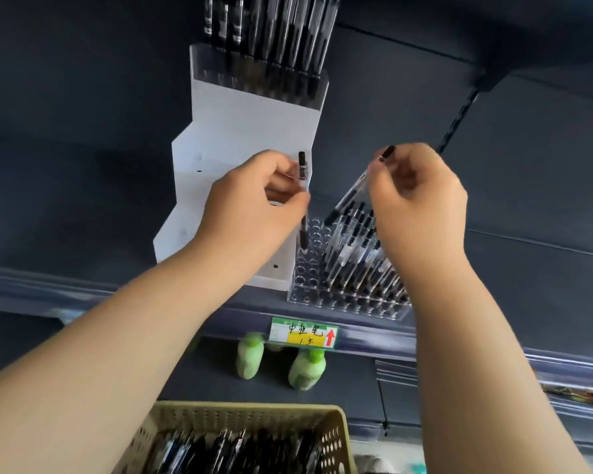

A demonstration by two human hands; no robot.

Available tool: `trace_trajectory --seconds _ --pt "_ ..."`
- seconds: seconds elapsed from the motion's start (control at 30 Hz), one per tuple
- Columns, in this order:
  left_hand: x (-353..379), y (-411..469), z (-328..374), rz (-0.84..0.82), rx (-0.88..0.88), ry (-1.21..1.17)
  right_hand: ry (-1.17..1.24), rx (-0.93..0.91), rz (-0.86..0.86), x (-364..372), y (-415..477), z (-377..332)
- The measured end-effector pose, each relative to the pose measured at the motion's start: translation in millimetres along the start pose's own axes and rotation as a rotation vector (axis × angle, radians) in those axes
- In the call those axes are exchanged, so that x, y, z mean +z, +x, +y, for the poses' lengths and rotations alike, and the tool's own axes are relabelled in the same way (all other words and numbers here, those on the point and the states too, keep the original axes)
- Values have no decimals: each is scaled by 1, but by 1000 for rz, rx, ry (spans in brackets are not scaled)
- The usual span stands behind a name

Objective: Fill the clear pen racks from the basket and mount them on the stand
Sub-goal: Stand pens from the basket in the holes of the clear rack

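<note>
Head view. Left hand [254, 200] is pinching an upright black-capped pen [302, 167] between thumb and curled fingers. The cap end is pointing up and the lower tip is meeting an open hole in the left part of the clear pen rack [305, 273].

Right hand [420, 196] is pinching a second pen [351, 195] near its top end, fingers curled round it. This pen is tilting, with its top toward upper right and its lower end hanging over the racked pens [356, 248] in the right part of the rack. Cannot tell if its tip is touching them.

The rack is sitting on the shelf rail [83, 292]. Its right side is packed with clear-barrel pens leaning right, and the holes in its left columns are showing bare.

White stepped stand [250, 131] is standing just behind and left of the rack, against the dark back panel, with the left hand covering part of it. An upper clear rack [208, 68] is sitting mounted at the stand's top step, full of dark pens [278, 29].

Price label [303, 335], green and yellow with handwriting and a red arrow, is hanging on the rail just under the rack. A pale green bottle [250, 359] and a second green bottle [307, 369] are standing on the lower shelf below the label.

Beige perforated basket [336, 436] is sitting at bottom centre between the bare forearms, holding a pile of loose pens [220, 446].
</note>
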State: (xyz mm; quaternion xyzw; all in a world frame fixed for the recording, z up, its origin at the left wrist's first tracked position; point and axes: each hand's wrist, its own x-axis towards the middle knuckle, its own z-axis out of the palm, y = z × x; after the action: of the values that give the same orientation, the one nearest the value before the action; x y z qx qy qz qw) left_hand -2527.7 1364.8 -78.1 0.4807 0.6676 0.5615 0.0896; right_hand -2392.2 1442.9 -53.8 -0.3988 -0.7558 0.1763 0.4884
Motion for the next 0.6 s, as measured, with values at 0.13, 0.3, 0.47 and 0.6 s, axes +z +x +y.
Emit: trace_trajectory --seconds 0.13,0.3,0.47,0.6 --pt "3 8 -7 -10 -67 -12 -101 42 -76 18 8 21" --pt "-2 8 -7 -9 -101 -38 -218 9 -136 30 10 30" --pt "-4 8 -7 -17 -115 -86 -256 38 -167 34 12 31" --pt "-7 9 -9 3 -141 -145 -275 35 -194 36 11 30"
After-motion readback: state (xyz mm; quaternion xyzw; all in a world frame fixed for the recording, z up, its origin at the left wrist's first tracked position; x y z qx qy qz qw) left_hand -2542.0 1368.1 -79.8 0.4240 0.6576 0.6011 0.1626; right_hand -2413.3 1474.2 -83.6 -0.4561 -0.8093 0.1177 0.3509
